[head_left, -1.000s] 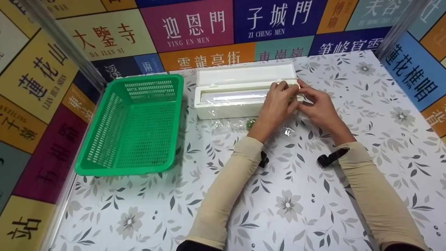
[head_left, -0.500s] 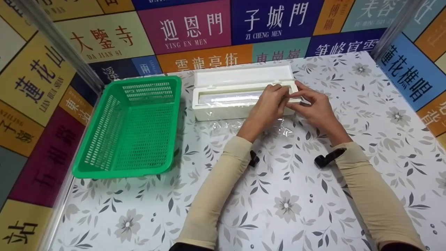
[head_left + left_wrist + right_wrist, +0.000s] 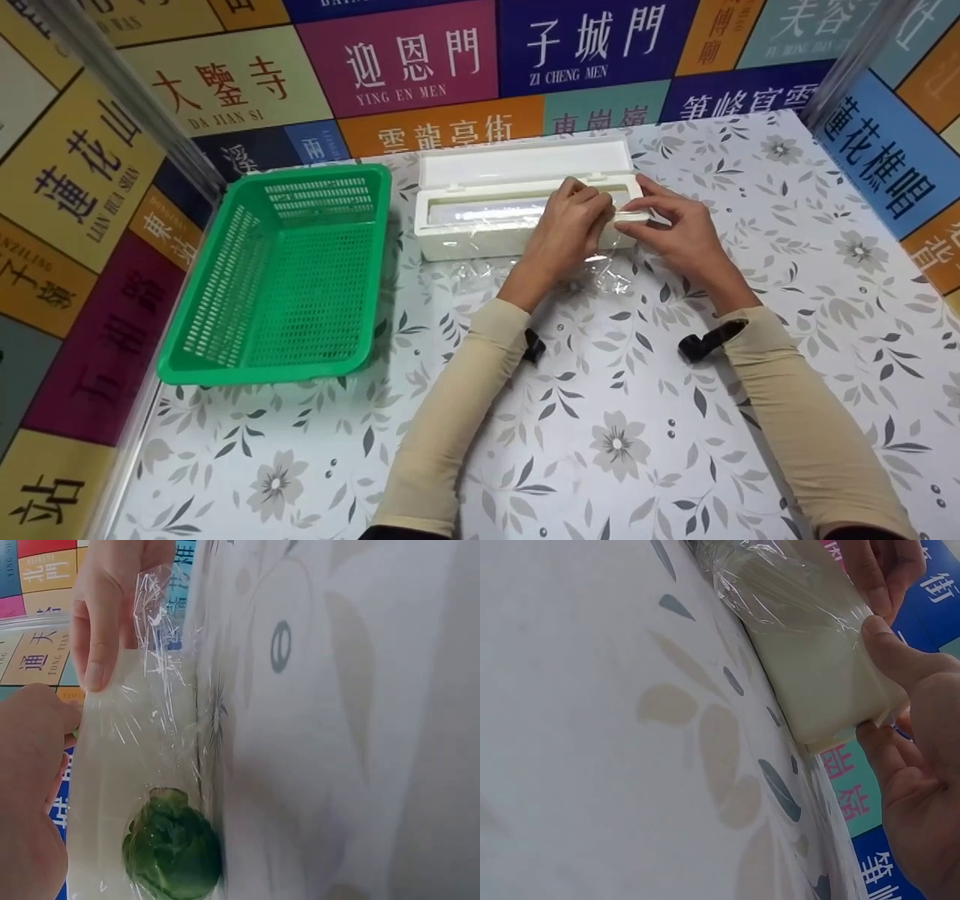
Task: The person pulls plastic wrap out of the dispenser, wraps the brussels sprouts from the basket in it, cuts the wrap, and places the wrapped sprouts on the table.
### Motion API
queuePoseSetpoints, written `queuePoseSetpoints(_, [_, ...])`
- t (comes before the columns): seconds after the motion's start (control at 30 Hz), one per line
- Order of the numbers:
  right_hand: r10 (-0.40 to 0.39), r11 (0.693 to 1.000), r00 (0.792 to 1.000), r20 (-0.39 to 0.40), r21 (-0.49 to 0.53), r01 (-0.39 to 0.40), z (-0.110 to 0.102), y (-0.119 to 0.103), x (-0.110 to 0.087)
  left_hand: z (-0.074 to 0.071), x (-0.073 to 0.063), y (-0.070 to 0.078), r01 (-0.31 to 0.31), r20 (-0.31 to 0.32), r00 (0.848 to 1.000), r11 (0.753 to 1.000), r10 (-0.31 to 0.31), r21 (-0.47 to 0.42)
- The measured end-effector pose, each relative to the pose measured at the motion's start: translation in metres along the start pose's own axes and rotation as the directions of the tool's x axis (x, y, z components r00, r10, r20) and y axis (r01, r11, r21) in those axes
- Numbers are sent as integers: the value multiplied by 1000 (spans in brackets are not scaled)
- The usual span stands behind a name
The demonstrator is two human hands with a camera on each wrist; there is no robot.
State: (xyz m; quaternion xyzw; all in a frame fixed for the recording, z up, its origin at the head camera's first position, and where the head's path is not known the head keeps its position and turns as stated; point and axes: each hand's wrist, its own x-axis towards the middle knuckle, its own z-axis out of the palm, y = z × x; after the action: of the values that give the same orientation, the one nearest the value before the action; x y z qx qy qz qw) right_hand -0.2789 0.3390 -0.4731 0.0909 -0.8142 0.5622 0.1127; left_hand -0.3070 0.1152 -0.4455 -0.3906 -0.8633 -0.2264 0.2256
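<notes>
A cream cling film dispenser box (image 3: 457, 244) sits lid-up on the table, its film roll (image 3: 480, 210) showing inside. Clear cling film (image 3: 476, 276) hangs over the front onto the tabletop. In the left wrist view a Brussels sprout (image 3: 172, 847) lies against the box front under the film; my left hand hides it from the head view. My left hand (image 3: 566, 225) has curled fingers at the front rim, pinching a mostly hidden small green slider (image 3: 75, 733). My right hand (image 3: 675, 225) grips the box's right end, thumb on the film at the rim.
A green plastic basket (image 3: 367, 300) stands left of the box. The box's white lid (image 3: 525, 161) leans open behind it. A flower-patterned cloth (image 3: 615, 442) covers the table, and panels with lettering (image 3: 420, 67) rise along the back and sides.
My left hand has slid leftward along the box's front rim, coming over the sprout, which showed beside the wrist earlier. My right hand still holds the right end.
</notes>
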Motion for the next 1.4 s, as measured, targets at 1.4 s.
queuePoseSetpoints(1.4, [21,998,1000,-8,51,-21,0,1,0,-33,-38,-45,52,-57,997,992,-58,-114])
